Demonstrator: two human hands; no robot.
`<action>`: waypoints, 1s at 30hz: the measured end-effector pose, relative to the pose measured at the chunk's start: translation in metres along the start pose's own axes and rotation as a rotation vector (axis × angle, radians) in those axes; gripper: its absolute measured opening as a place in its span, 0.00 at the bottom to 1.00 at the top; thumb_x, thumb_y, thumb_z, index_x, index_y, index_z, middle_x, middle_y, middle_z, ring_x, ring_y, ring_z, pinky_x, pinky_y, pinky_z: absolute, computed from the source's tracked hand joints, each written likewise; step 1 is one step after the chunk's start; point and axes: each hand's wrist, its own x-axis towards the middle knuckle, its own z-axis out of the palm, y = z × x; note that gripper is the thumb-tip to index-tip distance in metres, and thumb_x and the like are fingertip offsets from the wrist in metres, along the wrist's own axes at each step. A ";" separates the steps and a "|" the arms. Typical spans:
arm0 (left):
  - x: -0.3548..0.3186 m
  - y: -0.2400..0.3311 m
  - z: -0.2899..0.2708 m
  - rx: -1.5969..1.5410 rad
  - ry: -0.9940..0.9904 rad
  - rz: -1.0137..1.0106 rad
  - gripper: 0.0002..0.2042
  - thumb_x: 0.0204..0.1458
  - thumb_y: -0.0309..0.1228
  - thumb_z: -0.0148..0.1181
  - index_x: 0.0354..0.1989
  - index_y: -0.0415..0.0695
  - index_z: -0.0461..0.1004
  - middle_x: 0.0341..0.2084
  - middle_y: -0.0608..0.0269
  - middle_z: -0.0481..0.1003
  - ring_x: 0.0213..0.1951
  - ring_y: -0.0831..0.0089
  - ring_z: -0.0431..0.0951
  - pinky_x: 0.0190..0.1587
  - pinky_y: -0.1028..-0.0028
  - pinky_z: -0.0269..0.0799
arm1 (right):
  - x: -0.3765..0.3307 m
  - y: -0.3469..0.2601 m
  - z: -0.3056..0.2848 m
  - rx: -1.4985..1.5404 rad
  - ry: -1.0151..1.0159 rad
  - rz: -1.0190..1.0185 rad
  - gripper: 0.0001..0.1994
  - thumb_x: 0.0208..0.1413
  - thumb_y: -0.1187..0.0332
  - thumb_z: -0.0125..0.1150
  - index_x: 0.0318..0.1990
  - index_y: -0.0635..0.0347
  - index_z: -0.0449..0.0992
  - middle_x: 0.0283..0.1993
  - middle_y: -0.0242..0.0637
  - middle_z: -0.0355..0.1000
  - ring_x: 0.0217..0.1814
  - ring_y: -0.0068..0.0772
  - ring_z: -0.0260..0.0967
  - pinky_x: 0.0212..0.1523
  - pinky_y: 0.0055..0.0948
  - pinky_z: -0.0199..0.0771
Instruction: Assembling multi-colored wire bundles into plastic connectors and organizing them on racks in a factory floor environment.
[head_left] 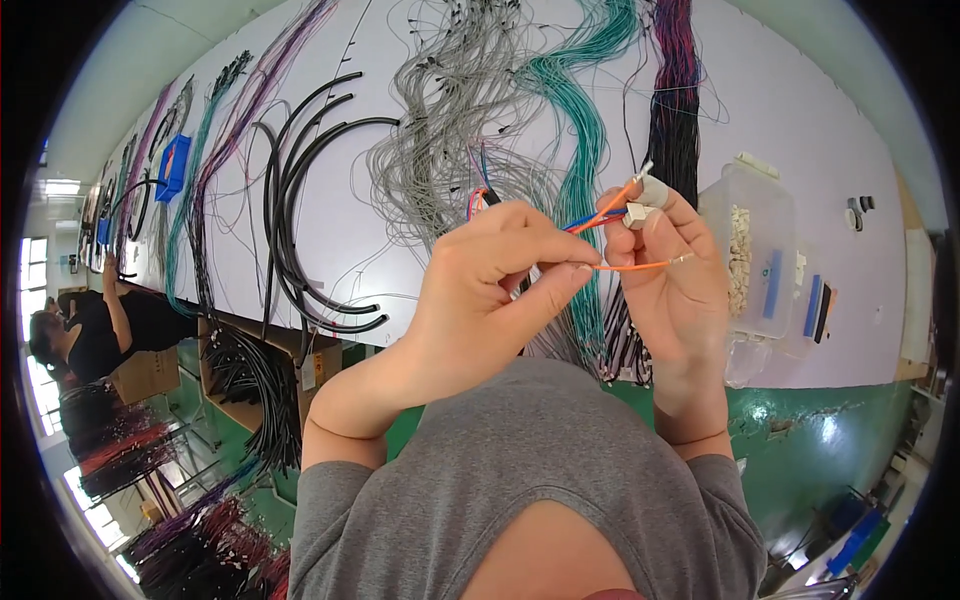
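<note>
We pinched thin orange wires (630, 266) in our left hand (490, 290); our right hand (670, 270) gripped a small white connector (636, 214) above the bench (780, 120). Wires looked light, floppy, best held near the metal tips.

The orange wire (630, 266) has smooth plastic insulation and a bare metal tip. The small connector (634, 214) is matt white plastic. The container (762, 262) near the desk's right edge is clear, slightly glossy plastic. The black tubes (300, 200) look like smooth, semi-gloss rubber or plastic. The desk (780, 120) top is matt white; the shirt (540, 470) is grey knit cloth.
</note>
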 end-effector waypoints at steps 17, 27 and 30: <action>-0.009 -0.002 -0.002 -0.051 0.189 0.104 0.05 0.35 0.18 0.58 0.23 0.38 0.71 0.27 0.62 0.66 0.28 0.80 0.61 0.28 0.83 0.55 | -0.006 0.003 -0.002 0.129 -0.106 -0.106 0.11 0.52 0.72 0.45 0.42 0.66 0.64 0.39 0.50 0.65 0.29 0.21 0.62 0.34 0.19 0.62; -0.008 0.000 0.000 0.230 0.201 0.241 0.06 0.33 0.19 0.58 0.24 0.39 0.72 0.26 0.63 0.63 0.27 0.77 0.62 0.28 0.81 0.56 | -0.008 -0.001 -0.001 -0.226 -0.148 -0.290 0.09 0.48 0.75 0.48 0.38 0.66 0.64 0.39 0.50 0.66 0.36 0.25 0.65 0.33 0.16 0.63; -0.007 -0.005 0.002 0.321 0.222 0.306 0.07 0.33 0.19 0.58 0.24 0.39 0.71 0.26 0.61 0.62 0.27 0.76 0.63 0.29 0.81 0.58 | -0.009 -0.002 -0.002 -0.256 -0.195 -0.259 0.08 0.47 0.75 0.49 0.36 0.67 0.66 0.38 0.48 0.66 0.35 0.23 0.64 0.32 0.17 0.63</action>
